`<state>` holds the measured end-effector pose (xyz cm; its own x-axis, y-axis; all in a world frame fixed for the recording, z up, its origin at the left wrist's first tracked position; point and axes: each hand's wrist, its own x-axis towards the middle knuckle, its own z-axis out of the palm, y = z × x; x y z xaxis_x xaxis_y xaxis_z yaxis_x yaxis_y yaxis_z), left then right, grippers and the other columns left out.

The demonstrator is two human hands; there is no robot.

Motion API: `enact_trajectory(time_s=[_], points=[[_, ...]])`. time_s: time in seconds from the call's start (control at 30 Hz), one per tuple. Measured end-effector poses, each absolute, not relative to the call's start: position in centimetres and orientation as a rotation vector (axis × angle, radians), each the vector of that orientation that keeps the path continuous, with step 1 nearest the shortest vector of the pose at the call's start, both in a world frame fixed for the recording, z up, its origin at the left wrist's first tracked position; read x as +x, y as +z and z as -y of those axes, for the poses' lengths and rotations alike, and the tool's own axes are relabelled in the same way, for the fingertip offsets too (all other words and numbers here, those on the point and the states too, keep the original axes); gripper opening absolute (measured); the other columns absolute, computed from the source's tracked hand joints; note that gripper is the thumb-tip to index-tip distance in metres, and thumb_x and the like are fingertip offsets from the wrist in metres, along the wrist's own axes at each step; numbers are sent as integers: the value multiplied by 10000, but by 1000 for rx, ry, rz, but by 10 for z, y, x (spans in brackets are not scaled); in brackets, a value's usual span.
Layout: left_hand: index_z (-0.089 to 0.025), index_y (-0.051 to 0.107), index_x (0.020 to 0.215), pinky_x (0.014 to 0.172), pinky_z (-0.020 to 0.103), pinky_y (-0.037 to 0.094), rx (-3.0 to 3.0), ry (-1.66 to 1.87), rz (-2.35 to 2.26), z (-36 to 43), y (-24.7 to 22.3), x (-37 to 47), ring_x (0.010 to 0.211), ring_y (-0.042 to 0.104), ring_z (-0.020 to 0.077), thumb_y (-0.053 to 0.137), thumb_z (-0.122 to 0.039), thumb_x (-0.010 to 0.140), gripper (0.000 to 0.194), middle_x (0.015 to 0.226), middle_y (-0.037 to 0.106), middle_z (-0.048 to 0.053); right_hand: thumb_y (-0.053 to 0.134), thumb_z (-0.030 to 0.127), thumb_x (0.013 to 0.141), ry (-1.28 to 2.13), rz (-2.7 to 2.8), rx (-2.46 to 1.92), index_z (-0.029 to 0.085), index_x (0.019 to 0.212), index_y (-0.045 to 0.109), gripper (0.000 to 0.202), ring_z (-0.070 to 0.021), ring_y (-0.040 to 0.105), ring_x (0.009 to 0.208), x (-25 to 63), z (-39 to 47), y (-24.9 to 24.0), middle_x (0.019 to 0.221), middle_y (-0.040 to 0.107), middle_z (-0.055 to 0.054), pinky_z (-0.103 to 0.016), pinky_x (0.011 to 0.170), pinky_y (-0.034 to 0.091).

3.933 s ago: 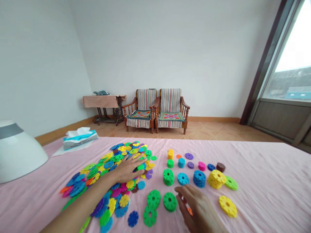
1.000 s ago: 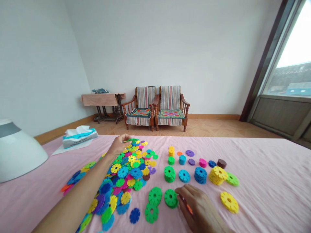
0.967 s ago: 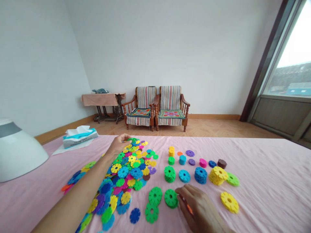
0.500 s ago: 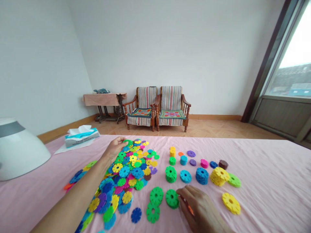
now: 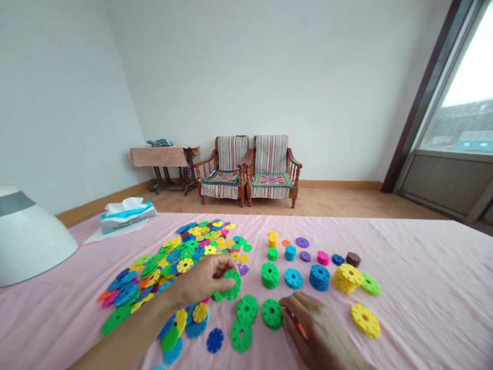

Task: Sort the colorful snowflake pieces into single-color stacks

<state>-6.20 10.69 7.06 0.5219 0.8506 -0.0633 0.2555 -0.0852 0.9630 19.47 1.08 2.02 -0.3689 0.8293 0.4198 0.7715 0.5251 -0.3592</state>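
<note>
My left hand (image 5: 208, 280) pinches a green notched plastic disc (image 5: 233, 284) over the right edge of the mixed pile. My right hand (image 5: 318, 329) rests on the cloth with curled fingers, and a bit of an orange piece (image 5: 302, 330) shows between them. Its fingertips touch or nearly touch a stack of green discs (image 5: 272, 314). Left of that stack, two green discs (image 5: 242, 336) lie overlapping, with a dark blue disc (image 5: 214, 340) farther left. The large loose pile of coloured discs (image 5: 165, 270) is partly covered by my left arm.
Sorted stacks stand beyond my right hand: green (image 5: 270, 275), blue (image 5: 319, 277), yellow (image 5: 347, 278) and brown (image 5: 353, 259). Yellow discs (image 5: 365, 320) lie at the right. A tissue pack (image 5: 129, 216) and a white appliance (image 5: 34, 241) stand at the left on the pink cloth (image 5: 423, 288).
My left hand has come from the far end of the pile towards me and rightward, bringing the green disc. My right hand has stayed by the green stack.
</note>
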Motion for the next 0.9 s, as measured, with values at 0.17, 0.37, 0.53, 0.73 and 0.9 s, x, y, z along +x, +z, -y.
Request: enact_trajectory(time_s=[0.17,0.37,0.53,0.73,0.9], points=[[-239,692,792,564,204,378,1865,361,-1006,-52,66,-35,656,530,130,671,-75,581,269,699,609,-52,385,192,957,152,2245,-1301,215,843,560,210,-155,620,702,195,-11,16,767,626,-21,-239,620,453],[-247,643,789,630,205,425,2238,438,-1175,-57,61,-35,708,594,143,648,-124,669,172,764,659,-39,385,191,959,168,2234,-1304,215,861,560,202,-156,622,721,194,-11,17,796,630,-26,-241,642,451],[-223,656,850,827,304,453,2410,572,-1395,-120,60,-57,916,626,225,579,-156,751,143,919,699,49,376,196,961,174,2237,-1321,214,856,560,213,-163,619,730,194,-11,18,792,626,-28,-249,645,446],[-217,702,1047,1039,424,346,2467,502,-1516,-170,43,-74,1185,538,316,634,-71,661,418,1187,669,98,368,201,965,208,2237,-1337,211,875,565,216,-158,618,742,196,-13,17,806,629,-27,-247,659,442],[-196,699,1019,1041,432,356,2474,456,-1475,-177,38,-82,1161,556,267,701,-84,707,331,1151,680,77,364,228,971,217,2252,-1366,210,827,550,236,-156,609,715,195,-13,18,791,625,-30,-241,625,424]])
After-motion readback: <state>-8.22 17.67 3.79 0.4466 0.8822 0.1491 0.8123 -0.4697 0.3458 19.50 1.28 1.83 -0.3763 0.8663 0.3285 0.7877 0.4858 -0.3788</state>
